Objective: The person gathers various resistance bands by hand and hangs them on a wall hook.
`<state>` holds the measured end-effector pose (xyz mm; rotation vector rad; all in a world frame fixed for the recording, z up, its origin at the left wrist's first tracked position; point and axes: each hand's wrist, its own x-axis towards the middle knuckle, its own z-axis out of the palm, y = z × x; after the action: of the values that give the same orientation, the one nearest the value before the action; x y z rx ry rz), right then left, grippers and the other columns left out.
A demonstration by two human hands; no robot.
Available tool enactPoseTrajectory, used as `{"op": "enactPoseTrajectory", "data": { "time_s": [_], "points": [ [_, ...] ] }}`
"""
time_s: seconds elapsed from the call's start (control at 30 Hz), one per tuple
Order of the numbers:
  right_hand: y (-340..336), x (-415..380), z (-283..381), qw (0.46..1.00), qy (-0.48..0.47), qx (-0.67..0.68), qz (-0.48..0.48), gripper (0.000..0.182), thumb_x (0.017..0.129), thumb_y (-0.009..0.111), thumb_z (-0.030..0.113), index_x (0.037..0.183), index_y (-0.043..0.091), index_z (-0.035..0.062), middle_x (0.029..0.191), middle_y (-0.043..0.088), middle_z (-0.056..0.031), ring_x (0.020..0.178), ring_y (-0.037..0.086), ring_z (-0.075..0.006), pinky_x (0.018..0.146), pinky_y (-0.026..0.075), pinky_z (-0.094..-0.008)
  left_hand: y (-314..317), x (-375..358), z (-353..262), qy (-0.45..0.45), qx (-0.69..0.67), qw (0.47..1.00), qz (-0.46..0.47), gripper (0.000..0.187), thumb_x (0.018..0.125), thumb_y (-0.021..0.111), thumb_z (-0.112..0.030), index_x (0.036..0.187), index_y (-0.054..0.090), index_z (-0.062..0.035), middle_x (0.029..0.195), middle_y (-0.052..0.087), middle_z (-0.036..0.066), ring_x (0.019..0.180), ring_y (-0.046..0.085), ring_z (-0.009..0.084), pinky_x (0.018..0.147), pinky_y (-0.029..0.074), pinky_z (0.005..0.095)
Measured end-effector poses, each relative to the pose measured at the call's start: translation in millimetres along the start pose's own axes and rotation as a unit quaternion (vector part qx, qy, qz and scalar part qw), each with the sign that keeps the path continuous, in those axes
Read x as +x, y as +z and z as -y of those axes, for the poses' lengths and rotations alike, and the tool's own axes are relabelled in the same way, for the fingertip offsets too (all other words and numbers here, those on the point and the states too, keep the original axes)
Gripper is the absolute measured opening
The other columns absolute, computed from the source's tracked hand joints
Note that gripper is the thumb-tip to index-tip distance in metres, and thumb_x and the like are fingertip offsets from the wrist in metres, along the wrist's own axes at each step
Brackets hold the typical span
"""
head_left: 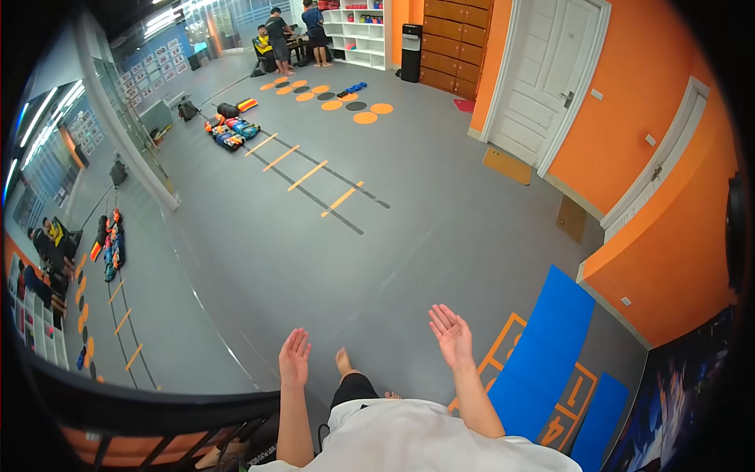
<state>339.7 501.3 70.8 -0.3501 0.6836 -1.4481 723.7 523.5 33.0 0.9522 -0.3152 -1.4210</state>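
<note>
Both my hands are held out in front of my body, palms up and well apart. My left hand (295, 358) is open above the grey floor (330, 275), its fingers pointing forward and nothing on the palm. To the right, my right hand (452, 337) is open too, with an empty palm and fingers stretched out. Between and below them show my white shirt (409, 440), dark shorts (356, 389) and a bare foot (344, 362).
Blue mats (543, 354) lie at the right over orange floor markings. A ladder pattern (307, 175) leads to colourful bags (230, 132). Several people (279, 39) are by white shelves (358, 35) at the back. A mirror wall (79, 236) stands left, a white door (543, 79) right.
</note>
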Motion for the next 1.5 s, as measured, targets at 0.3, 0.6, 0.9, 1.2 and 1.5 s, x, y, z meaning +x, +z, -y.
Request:
{"op": "enactPoseTrajectory", "data": {
  "time_s": [0.3,0.6,0.9,1.2,1.5],
  "points": [
    [48.3,199.0,41.8,0.997,-0.077,-0.01,0.016,0.052,0.093,0.033,0.029,0.132,0.035,-0.0047,0.138,0.037,-0.0192,0.128,0.036,-0.0293,0.104,0.031,-0.0382,44.6,217.8,-40.7,0.005,-0.044,0.999,0.002,0.042,0.093,0.041,-0.028,0.125,0.045,-0.002,0.129,0.049,0.009,0.123,0.042,0.0215,0.099,0.032,0.0357],
    [63.1,358.9,83.7,0.996,-0.067,-0.036,-0.053,0.053,0.093,0.033,0.03,0.134,0.033,-0.0029,0.137,0.039,-0.0169,0.126,0.039,-0.0288,0.101,0.034,-0.0383,169.0,436.2,-82.1,-0.04,0.002,0.997,0.068,0.049,0.094,0.04,-0.025,0.13,0.033,0.0075,0.133,0.042,0.021,0.126,0.039,0.0284,0.104,0.032,0.0375],
    [44.0,531.3,87.3,0.974,-0.097,0.18,-0.1,0.061,0.088,0.036,0.04,0.133,0.034,-0.0013,0.139,0.037,-0.0147,0.128,0.036,-0.0273,0.103,0.03,-0.0405,326.5,648.4,-68.0,-0.049,0.009,0.983,0.176,0.053,0.095,0.037,-0.029,0.133,0.027,0.0073,0.136,0.036,0.021,0.128,0.036,0.0305,0.105,0.032,0.0383],
    [149.2,859.6,97.0,0.929,-0.01,0.358,0.092,0.068,0.077,0.049,0.039,0.13,0.039,-0.0013,0.139,0.036,-0.0165,0.13,0.032,-0.0311,0.107,0.026,-0.0438,379.7,875.8,-113.2,-0.058,-0.096,0.991,0.073,0.057,0.089,0.043,-0.043,0.127,0.039,-0.0002,0.133,0.042,0.013,0.126,0.038,0.028,0.101,0.033,0.0407],
    [199.2,1090.7,172.7,0.932,-0.023,0.324,0.158,0.082,0.069,0.057,0.041,0.135,0.031,-0.0006,0.143,0.03,-0.0162,0.133,0.027,-0.0289,0.109,0.024,-0.0406,434.0,1055.7,-87.6,-0.08,-0.394,0.915,-0.043,0.065,0.087,0.045,-0.047,0.132,0.037,-0.0002,0.138,0.04,0.009,0.129,0.036,0.021,0.102,0.033,0.0376]
  ]
}}
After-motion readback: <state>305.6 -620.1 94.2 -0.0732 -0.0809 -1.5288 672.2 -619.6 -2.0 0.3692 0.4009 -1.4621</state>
